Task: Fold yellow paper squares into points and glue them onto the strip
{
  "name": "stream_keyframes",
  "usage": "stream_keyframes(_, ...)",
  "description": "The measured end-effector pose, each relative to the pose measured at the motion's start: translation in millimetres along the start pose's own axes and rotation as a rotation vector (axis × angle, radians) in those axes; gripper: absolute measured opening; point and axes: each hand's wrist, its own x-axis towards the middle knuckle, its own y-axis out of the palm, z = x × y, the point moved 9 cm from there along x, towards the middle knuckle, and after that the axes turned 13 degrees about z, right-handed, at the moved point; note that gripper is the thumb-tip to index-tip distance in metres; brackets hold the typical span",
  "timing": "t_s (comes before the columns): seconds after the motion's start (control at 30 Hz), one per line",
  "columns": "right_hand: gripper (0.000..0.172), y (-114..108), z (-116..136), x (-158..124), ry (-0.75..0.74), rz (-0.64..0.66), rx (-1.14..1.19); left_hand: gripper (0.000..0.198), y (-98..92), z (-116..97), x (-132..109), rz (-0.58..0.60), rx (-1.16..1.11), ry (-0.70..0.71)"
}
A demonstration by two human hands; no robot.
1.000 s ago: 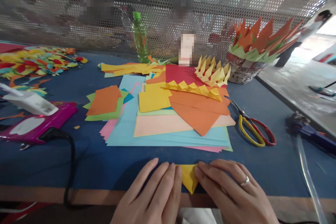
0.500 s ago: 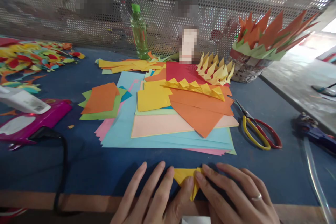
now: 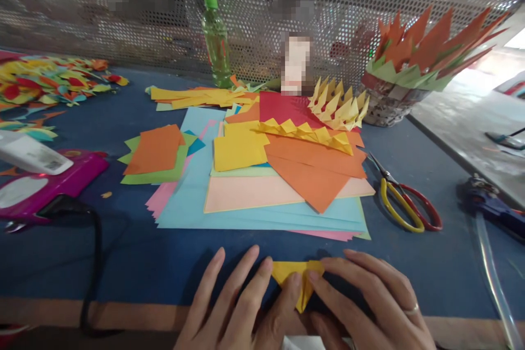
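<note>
A small folded yellow paper piece (image 3: 296, 279) lies at the near edge of the blue table (image 3: 143, 262). My left hand (image 3: 241, 306) rests on its left side, fingers spread flat, one fingertip pressing the fold. My right hand (image 3: 369, 306), with a ring on one finger, lies on its right side, fingertips pressing the paper's edge. Both hands hold the piece down between them.
A stack of coloured paper sheets (image 3: 262, 186) lies just beyond my hands, with folded yellow points (image 3: 324, 120) on top. Red and yellow scissors (image 3: 404, 202) lie to the right, a glue gun (image 3: 492, 208) farther right. A pink device (image 3: 36, 186) with black cable (image 3: 92, 262) sits left. Bottle (image 3: 215, 44) and basket (image 3: 394, 98) stand behind.
My left index finger has slid onto the yellow piece and folded part of it over. The paper's shape changed from a downward triangle to a narrower folded form.
</note>
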Motion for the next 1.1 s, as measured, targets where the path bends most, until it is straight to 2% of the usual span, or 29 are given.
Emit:
stream_keyframes(0.1, 0.023, -2, 2, 3, -0.027, 0.004, 0.096, 0.042, -1.2, 3, 2, 0.014, -0.050, -0.032)
stream_keyframes(0.23, 0.020, -4, 2, 11, -0.070, 0.016, 0.201, 0.050, -6.3, 1, 2, -0.020, -0.083, -0.007)
stream_keyframes(0.43, 0.022, 2, -2, 24, -0.078, 0.095, 0.299, 0.033, -8.5, 3, 5, -0.051, -0.139, -0.058)
stream_keyframes(0.57, 0.022, 1, -3, 26, -0.070, 0.110, 0.338, 0.027, -15.8, 13, 8, -0.130, -0.269, -0.163)
stream_keyframes(0.67, 0.022, 0, 0, 27, -0.076, 0.124, 0.345, 0.027, -16.5, 14, 10, -0.106, -0.280, -0.155)
stream_keyframes(0.87, 0.011, -4, -2, 31, -0.045, 0.102, 0.370, 0.030, -18.2, 16, 12, -0.066, -0.308, -0.135)
stream_keyframes(1.1, 0.012, 1, -3, 31, -0.051, 0.149, 0.359, 0.029, -18.6, 18, 12, -0.063, -0.329, -0.150)
